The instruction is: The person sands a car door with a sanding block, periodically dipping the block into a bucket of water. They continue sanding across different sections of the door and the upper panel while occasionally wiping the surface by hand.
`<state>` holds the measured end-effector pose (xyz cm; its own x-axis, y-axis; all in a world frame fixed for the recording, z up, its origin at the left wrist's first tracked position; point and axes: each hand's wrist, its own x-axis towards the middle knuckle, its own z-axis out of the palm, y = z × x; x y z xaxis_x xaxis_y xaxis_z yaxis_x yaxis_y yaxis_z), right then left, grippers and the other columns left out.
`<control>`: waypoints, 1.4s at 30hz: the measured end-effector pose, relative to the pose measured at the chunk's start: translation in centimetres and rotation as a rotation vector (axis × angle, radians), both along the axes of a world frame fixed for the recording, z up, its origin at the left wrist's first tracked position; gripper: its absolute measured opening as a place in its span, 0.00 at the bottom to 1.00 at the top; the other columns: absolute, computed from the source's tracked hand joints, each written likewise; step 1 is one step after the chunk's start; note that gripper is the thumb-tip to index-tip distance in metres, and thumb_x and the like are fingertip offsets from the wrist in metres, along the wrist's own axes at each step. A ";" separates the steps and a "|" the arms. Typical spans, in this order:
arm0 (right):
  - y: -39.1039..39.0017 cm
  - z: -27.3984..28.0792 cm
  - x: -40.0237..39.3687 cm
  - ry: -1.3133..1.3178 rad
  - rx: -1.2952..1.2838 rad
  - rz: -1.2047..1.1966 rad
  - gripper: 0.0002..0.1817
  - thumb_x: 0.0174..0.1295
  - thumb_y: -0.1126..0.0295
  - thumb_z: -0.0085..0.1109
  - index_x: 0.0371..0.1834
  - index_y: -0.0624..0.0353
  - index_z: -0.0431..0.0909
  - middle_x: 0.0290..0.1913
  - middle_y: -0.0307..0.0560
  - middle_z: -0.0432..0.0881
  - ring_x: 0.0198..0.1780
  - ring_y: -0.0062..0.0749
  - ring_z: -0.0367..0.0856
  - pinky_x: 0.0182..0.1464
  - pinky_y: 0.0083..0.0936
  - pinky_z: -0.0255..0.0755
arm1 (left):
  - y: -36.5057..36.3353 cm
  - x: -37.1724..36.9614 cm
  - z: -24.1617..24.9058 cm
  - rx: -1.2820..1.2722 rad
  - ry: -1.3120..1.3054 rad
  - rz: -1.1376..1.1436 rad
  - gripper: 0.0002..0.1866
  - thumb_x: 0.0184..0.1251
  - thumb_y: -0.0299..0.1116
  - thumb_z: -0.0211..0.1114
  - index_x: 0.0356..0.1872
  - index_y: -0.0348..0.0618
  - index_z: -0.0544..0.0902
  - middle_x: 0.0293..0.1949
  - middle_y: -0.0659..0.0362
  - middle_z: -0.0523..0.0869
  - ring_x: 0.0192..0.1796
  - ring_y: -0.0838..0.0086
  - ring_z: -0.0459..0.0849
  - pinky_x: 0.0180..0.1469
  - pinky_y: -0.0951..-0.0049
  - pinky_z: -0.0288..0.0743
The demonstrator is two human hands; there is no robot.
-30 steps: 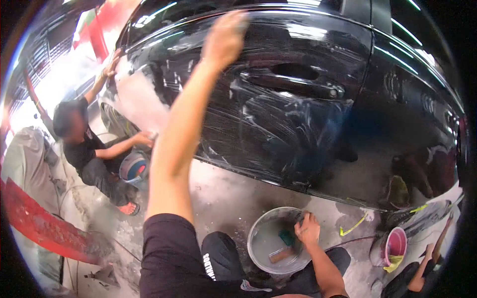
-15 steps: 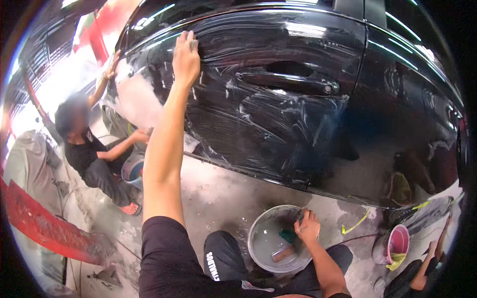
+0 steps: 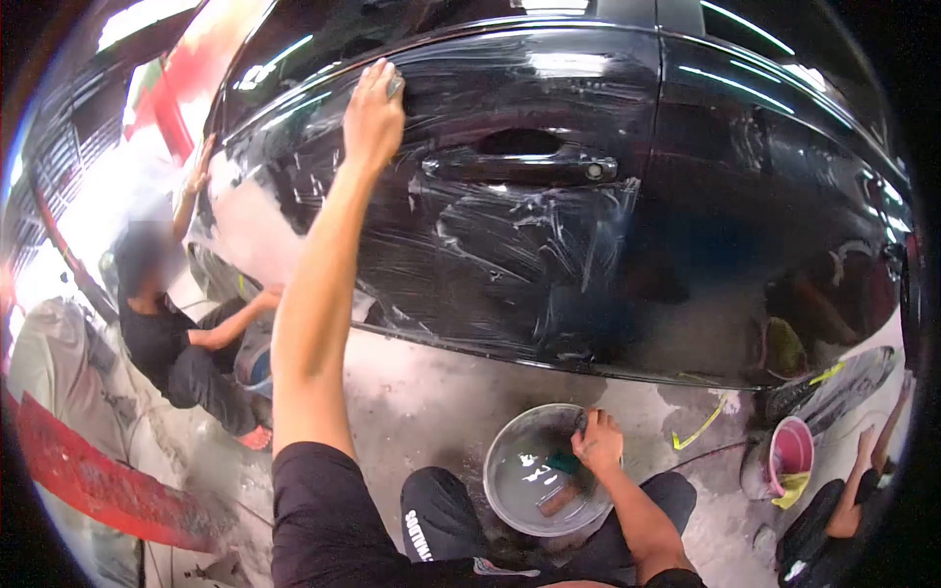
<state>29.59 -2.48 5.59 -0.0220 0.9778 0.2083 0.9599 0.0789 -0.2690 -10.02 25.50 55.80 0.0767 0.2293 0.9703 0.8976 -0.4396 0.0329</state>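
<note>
The black car door (image 3: pixel 421 225) fills most of the view, with pale smears below its handle (image 3: pixel 520 171) and toward its top edge. Near that edge, left of the handle, the left hand (image 3: pixel 373 116) lies against the panel, fingers close together, holding a small grey piece (image 3: pixel 395 86). Grit caught under the piece could scratch the glossy panel, and a slick film could make the fingers slide, the arm being so far stretched.

On the floor (image 3: pixel 421 377), below the door's bottom edge, stands a round basin (image 3: pixel 493 493) of cloudy liquid. The right hand (image 3: pixel 598 441) is bent over its rim; too much weight there could tip it and spill onto the floor.

As for what is hidden: a co-worker (image 3: pixel 157 338) crouches at the left, one hand partly behind the outstretched forearm, and another person (image 3: pixel 814 529) is cut off at the right. Whether the right hand grips only the rim or something dark beside it, I cannot tell. In the basin, a brown block (image 3: pixel 559 498) and a dark green thing (image 3: pixel 563 461) are blurred by glare. The grey piece is mostly covered, so its material is unclear.
</note>
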 end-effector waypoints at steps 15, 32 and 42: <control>-0.7 0.2 0.1 0.023 0.020 0.034 0.33 0.60 0.58 0.68 0.68 0.62 0.75 0.54 0.60 0.84 0.54 0.58 0.85 0.57 0.51 0.82 | -0.5 7.3 2.9 0.068 0.140 -0.268 0.21 0.83 0.38 0.56 0.61 0.33 0.86 0.65 0.43 0.87 0.70 0.50 0.83 0.75 0.55 0.73; -0.6 -0.1 0.6 -0.007 0.050 0.035 0.29 0.61 0.58 0.66 0.64 0.61 0.75 0.52 0.58 0.84 0.53 0.56 0.86 0.56 0.49 0.81 | -1.4 23.7 5.2 0.201 0.322 -0.380 0.17 0.81 0.36 0.59 0.58 0.38 0.88 0.63 0.45 0.88 0.67 0.47 0.83 0.73 0.52 0.74; -0.6 0.6 0.2 0.052 0.016 0.020 0.27 0.62 0.58 0.65 0.62 0.59 0.75 0.52 0.59 0.84 0.53 0.56 0.86 0.57 0.48 0.81 | -1.9 18.6 4.9 0.152 0.244 -0.286 0.16 0.78 0.35 0.62 0.55 0.37 0.89 0.58 0.45 0.91 0.64 0.48 0.85 0.70 0.52 0.76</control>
